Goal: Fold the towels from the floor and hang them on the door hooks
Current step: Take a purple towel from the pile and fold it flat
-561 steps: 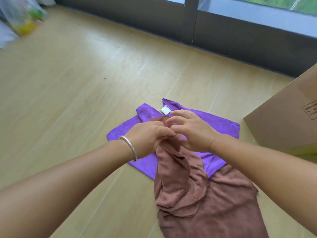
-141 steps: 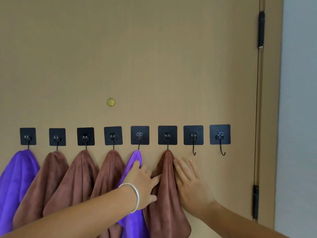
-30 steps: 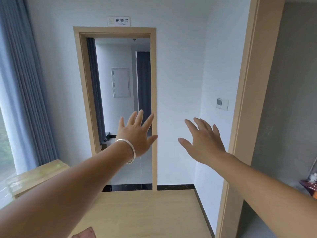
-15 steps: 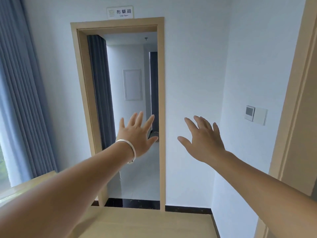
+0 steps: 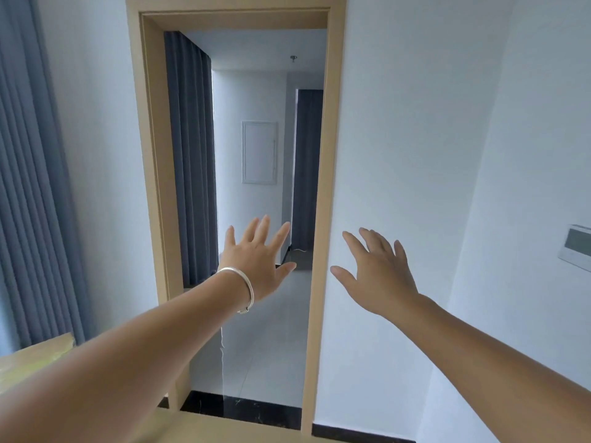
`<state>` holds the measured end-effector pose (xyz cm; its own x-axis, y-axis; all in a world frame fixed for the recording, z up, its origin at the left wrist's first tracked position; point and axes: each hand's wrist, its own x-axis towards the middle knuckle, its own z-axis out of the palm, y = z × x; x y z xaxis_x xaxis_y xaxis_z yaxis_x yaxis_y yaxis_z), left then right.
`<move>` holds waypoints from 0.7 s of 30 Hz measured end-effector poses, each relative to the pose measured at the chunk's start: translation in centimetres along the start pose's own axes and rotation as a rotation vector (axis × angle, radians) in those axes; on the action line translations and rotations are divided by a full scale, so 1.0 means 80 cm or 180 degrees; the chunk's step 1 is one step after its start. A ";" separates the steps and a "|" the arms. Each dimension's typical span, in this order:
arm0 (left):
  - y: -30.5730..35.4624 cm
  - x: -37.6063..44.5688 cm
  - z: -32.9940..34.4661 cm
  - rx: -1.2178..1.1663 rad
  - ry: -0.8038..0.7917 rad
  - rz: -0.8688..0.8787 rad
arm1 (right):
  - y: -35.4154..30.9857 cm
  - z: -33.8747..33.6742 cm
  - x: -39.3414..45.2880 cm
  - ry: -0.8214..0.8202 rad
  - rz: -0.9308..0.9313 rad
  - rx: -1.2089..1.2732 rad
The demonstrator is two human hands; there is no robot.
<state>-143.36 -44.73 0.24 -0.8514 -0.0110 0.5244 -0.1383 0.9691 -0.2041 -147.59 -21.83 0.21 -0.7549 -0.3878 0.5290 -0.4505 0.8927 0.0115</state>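
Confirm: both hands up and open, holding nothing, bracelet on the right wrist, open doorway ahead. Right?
Wrong on one point: the bracelet is on the left wrist, not the right, as the head view shows. The rest holds: left hand and right hand are up, open, holding nothing, with the open doorway ahead.

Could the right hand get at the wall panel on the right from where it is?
Probably yes: the right hand is open and empty, and nothing shows between it and the wall panel, though depth is hard to judge.

Indoor living quarters, home or lodging. Tan wooden door frame (image 5: 323, 193) opens onto a pale tiled corridor (image 5: 265, 346). Plain white walls (image 5: 399, 139), full-length grey-blue pleated curtains (image 5: 28, 187), white wall control panel (image 5: 575, 247), light wood floor (image 5: 179, 426).
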 end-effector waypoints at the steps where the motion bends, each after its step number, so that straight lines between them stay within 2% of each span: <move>1: -0.016 0.018 0.016 -0.0027 0.0012 -0.0026 | -0.009 0.013 0.025 0.0003 -0.0029 -0.0004; 10: -0.184 0.127 0.142 -0.0021 0.0004 -0.0415 | -0.117 0.140 0.224 -0.0050 -0.0339 0.0226; 16: -0.316 0.111 0.202 0.0249 -0.0261 -0.0950 | -0.228 0.231 0.311 -0.0248 -0.0771 0.0509; 21: -0.429 0.061 0.235 0.0562 -0.0573 -0.1627 | -0.356 0.306 0.377 -0.0345 -0.1446 0.0781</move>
<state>-152.34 -82.68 -5.75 -0.7246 -0.5246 0.4470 -0.6247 0.7738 -0.1046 -169.19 -64.61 -4.91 -0.4967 -0.7562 0.4260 -0.8323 0.5542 0.0134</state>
